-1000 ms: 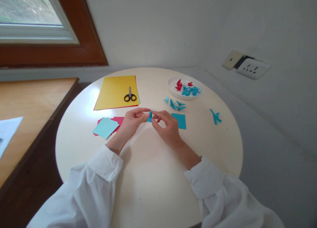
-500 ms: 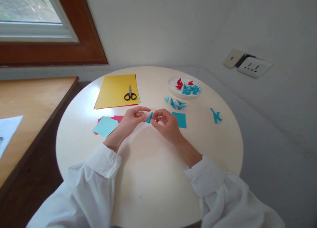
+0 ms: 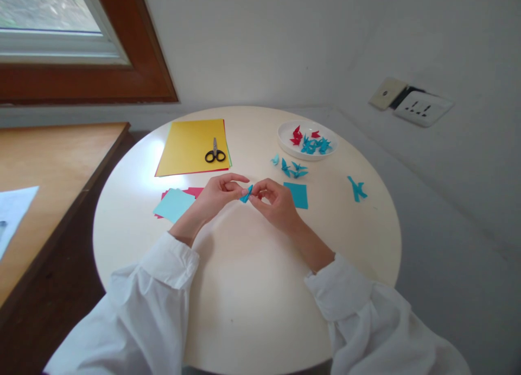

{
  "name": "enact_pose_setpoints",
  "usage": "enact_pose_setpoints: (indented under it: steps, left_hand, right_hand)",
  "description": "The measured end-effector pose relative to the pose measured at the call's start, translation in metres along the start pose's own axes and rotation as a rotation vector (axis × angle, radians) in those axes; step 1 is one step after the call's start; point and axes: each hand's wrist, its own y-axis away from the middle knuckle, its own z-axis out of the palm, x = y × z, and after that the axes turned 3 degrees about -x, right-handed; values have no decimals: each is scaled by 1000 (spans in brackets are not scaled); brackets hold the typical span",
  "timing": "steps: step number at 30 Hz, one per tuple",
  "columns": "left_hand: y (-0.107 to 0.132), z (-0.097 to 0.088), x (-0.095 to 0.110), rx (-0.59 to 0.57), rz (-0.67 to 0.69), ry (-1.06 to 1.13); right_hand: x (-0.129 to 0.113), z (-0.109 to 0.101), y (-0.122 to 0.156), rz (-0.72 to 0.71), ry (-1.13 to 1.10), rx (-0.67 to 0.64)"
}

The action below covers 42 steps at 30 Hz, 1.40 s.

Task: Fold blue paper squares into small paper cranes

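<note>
A white dish [image 3: 307, 157] near the far right edge of the round surface [image 3: 244, 288] holds red and blue folded bits [image 3: 311, 143]. Over the middle, the left hand [image 3: 217, 197] and right hand [image 3: 277, 204] each have a tight fingertip grip on a small blue fold [image 3: 246, 194] between them. Scissors [image 3: 215, 151] lie on a yellow sheet [image 3: 187, 147] by the far left edge.

Left hand [image 3: 217, 196] at nine o'clock, right hand [image 3: 277, 204] at three, fingertips [image 3: 243, 178] pinched and meeting; forearms [image 3: 181, 231] slant in from seven and five.
</note>
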Motion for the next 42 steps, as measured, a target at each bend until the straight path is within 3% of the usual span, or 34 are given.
enact_pose_setpoints:
  steps: [17,32,42]
  left_hand:
    - [1,0,4,-23,30,19]
    - [1,-4,2,-97,10,-107]
    - [1,-3,2,-75,-36,-85]
  right_hand:
    - [1,0,0,-20,43,64]
    - [-2,-3,0,63,-36,-67]
    - [-1,-3,1,-21,26,-47]
